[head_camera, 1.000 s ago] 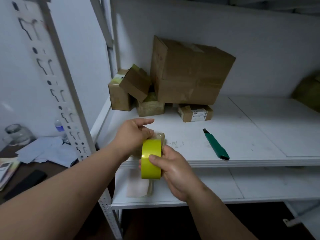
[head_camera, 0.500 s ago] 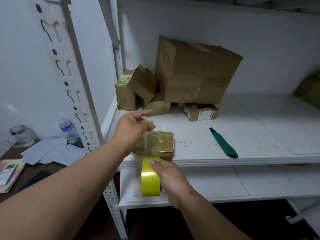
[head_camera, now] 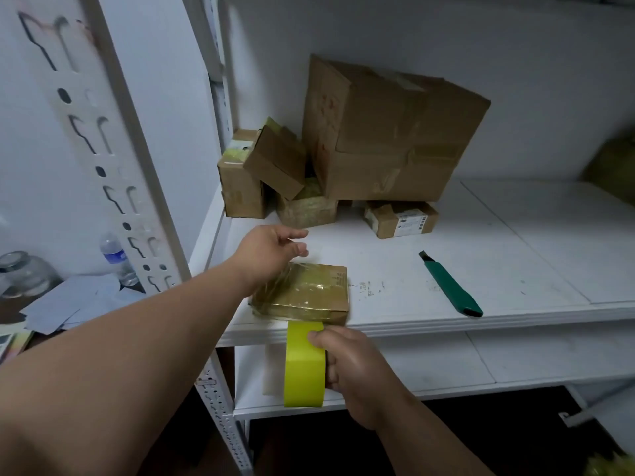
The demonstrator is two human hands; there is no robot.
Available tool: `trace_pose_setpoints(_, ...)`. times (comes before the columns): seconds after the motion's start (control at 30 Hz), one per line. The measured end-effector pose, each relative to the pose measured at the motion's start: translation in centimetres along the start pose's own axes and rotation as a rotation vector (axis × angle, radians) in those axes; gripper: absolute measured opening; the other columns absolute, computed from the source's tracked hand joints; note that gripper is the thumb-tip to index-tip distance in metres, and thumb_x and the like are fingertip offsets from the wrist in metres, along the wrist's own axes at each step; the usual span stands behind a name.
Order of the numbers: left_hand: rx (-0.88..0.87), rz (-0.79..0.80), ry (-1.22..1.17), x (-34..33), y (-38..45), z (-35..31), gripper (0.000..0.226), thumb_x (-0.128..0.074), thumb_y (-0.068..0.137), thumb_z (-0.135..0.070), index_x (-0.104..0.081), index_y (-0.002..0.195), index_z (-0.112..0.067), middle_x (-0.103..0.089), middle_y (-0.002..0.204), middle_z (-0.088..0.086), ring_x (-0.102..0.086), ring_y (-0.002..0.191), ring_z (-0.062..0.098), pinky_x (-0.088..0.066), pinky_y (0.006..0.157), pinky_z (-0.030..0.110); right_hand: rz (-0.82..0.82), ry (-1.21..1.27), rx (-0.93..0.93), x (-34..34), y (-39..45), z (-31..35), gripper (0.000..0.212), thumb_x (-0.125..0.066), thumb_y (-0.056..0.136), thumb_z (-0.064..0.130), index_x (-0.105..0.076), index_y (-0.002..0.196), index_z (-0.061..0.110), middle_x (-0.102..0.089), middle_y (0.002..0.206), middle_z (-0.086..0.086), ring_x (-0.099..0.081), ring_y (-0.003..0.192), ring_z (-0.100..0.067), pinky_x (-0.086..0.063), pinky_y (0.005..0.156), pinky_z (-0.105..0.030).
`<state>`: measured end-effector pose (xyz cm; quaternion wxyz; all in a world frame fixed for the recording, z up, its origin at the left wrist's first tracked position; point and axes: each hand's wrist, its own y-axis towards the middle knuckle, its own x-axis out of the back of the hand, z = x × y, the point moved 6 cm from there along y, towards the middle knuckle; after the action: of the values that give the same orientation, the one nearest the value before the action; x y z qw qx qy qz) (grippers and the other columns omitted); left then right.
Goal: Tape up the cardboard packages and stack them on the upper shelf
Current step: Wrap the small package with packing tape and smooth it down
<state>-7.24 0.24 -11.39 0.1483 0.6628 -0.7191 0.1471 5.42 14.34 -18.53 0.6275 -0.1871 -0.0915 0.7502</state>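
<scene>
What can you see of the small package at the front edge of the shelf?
The small package is a flat brown cardboard box, wrapped in glossy clear-yellowish tape that wrinkles over its top and front. It lies flat at the front edge of the white shelf, one corner angled forward. The left hand rests on its back left part. The yellow tape roll, gripped by the right hand, hangs just below its front face.

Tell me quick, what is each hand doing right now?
Left hand: open, fingers extended, resting on the small package.
Right hand: gripping the yellow tape roll.
</scene>
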Motion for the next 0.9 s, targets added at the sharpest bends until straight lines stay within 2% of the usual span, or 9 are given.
trace_pose_setpoints(0.07, 0.012, 0.010, 0.025, -0.2, 0.6, 0.5, 0.030, -0.068, 0.093, -0.021, -0.068, 0.122, -0.024, -0.075, 0.089, -0.009, -0.065, 0.097, 0.001, -0.044, 0.095, 0.022, -0.011, 0.006, -0.016, 0.0, 0.4, -0.1, 0.012, -0.066, 0.087, 0.020, -0.069, 0.091, 0.009, -0.064, 0.076, -0.009, -0.065, 0.066, -0.021, -0.053, 0.069, -0.034)
trace_pose_setpoints(0.17, 0.024, 0.023, 0.049, -0.6, 1.2, 1.0, 0.028, -0.071, 0.090, -0.021, -0.070, 0.118, -0.027, -0.075, 0.092, -0.006, -0.066, 0.100, 0.010, -0.047, 0.099, 0.026, -0.005, 0.031, -0.036, 0.0, 0.8, -0.3, 0.033, -0.066, 0.072, 0.031, -0.070, 0.095, 0.008, -0.064, 0.080, -0.012, -0.065, 0.073, -0.026, -0.054, 0.075, -0.040)
trace_pose_setpoints(0.33, 0.033, 0.039, 0.082, -1.2, 1.9, 1.5, 0.028, -0.072, 0.090, -0.022, -0.071, 0.117, -0.028, -0.074, 0.093, -0.007, -0.066, 0.093, 0.008, -0.047, 0.095, 0.025, -0.003, 0.042, -0.068, 0.2, 1.1, -0.7, 0.045, -0.066, 0.071, 0.033, -0.068, 0.104, 0.002, -0.066, 0.090, -0.016, -0.068, 0.083, -0.030, -0.055, 0.086, -0.054)
trace_pose_setpoints(0.63, 0.009, 0.031, 0.143, -1.7, 2.2, 2.2, 0.028, -0.071, 0.090, -0.022, -0.071, 0.118, -0.027, -0.074, 0.094, -0.008, -0.066, 0.093, 0.008, -0.047, 0.092, 0.021, -0.011, 0.019, -0.098, 0.3, 1.4, -1.2, 0.050, -0.065, 0.071, 0.034, -0.067, 0.110, 0.004, -0.065, 0.092, -0.013, -0.069, 0.084, -0.029, -0.053, 0.089, -0.056)
trace_pose_setpoints(0.77, -0.062, 0.028, 0.358, -2.1, 2.3, 1.9, 0.029, -0.066, 0.094, -0.028, -0.069, 0.123, -0.028, -0.072, 0.106, -0.006, -0.062, 0.103, 0.013, -0.043, 0.095, 0.021, -0.021, 0.014, -0.106, 0.4, 1.5, -1.2, 0.051, -0.066, 0.071, 0.035, -0.067, 0.110, 0.003, -0.066, 0.093, -0.014, -0.069, 0.086, -0.030, -0.053, 0.090, -0.055)
trace_pose_setpoints(0.9, -0.203, 0.000, 0.736, -2.4, 2.2, 1.3, 0.034, -0.056, 0.097, -0.040, -0.063, 0.130, -0.032, -0.068, 0.116, -0.003, -0.058, 0.113, 0.018, -0.043, 0.101, 0.035, -0.030, 0.019, -0.113, 0.4, 1.5, -1.3, 0.051, -0.066, 0.071, 0.034, -0.067, 0.109, 0.002, -0.065, 0.092, -0.014, -0.068, 0.085, -0.031, -0.052, 0.091, -0.057)
